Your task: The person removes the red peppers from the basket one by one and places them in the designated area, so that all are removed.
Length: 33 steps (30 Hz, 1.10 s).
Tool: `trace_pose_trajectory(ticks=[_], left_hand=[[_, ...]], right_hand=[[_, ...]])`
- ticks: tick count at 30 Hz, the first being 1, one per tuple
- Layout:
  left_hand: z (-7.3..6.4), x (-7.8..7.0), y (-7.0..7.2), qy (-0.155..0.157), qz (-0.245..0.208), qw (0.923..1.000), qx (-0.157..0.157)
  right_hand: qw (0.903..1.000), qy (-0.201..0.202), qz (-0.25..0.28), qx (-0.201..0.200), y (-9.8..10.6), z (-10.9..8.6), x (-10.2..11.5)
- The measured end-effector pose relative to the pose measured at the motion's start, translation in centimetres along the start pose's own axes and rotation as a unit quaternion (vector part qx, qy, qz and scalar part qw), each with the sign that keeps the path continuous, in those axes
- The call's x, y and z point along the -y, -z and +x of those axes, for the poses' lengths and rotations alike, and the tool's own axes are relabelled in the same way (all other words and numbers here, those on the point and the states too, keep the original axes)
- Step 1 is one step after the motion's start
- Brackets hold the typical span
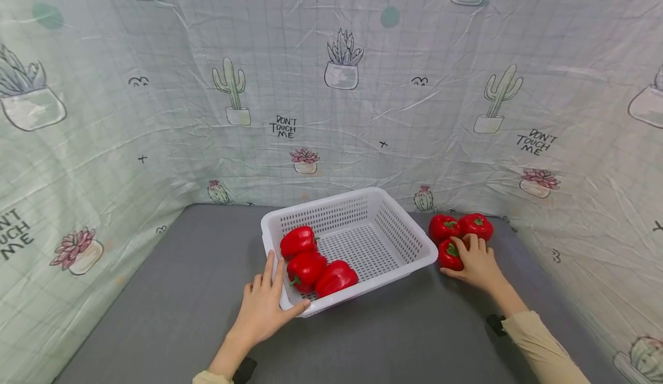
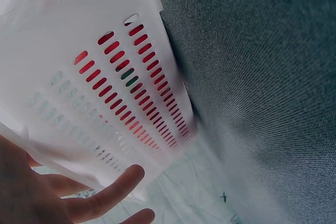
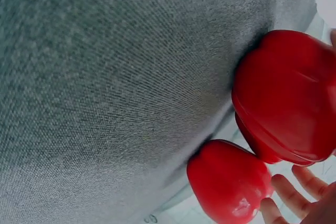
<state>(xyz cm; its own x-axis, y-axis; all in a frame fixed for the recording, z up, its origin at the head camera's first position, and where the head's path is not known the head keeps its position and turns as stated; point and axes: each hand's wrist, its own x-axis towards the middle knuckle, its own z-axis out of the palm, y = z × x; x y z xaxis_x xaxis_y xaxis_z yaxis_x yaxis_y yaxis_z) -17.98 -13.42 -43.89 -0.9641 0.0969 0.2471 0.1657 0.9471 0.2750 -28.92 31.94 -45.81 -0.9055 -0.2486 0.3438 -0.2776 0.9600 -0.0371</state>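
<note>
In the head view my left hand [image 1: 262, 308] rests at the near left corner of a white plastic basket [image 1: 404, 270], fingers spread along its left rim and thumb on the near rim. The left wrist view shows those fingers extended beside the slotted wall [image 2: 58, 108]. Inside, three red bell peppers [image 1: 307, 267] lie at the left end. My right hand [image 1: 476, 262] grips a red bell pepper [image 1: 449, 255] just right of the basket, thumb on its near side and fingers over its far side. Two more bell peppers [image 1: 475, 226] sit directly behind it.
A dark grey table [image 1: 171, 292] carries everything. Behind and along both sides hangs a wrinkled sheet [image 1: 279, 84] printed with cacti and pots. The basket stands at an angle, its far right corner close to the sheet.
</note>
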Motion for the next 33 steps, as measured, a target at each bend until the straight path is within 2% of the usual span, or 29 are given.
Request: trace_pose_trajectory(ticks=[5, 25, 33], left_hand=[[0.0, 0.1, -0.1, -0.002, -0.001, 1.0, -0.005], [0.1, 0.0, 0.1, -0.001, -0.005, 1.0, -0.004], [0.0, 0.0, 0.1, -0.002, -0.006, 1.0, -0.006]], right_hand=[[0.9996, 0.015, -0.017, -0.018, 0.2, -0.2, 0.1], [1.0, -0.001, -0.002, 0.003, 0.2, 0.2, -0.3], [0.9999, -0.005, 0.002, 0.012, 1.7, 0.4, 0.5]])
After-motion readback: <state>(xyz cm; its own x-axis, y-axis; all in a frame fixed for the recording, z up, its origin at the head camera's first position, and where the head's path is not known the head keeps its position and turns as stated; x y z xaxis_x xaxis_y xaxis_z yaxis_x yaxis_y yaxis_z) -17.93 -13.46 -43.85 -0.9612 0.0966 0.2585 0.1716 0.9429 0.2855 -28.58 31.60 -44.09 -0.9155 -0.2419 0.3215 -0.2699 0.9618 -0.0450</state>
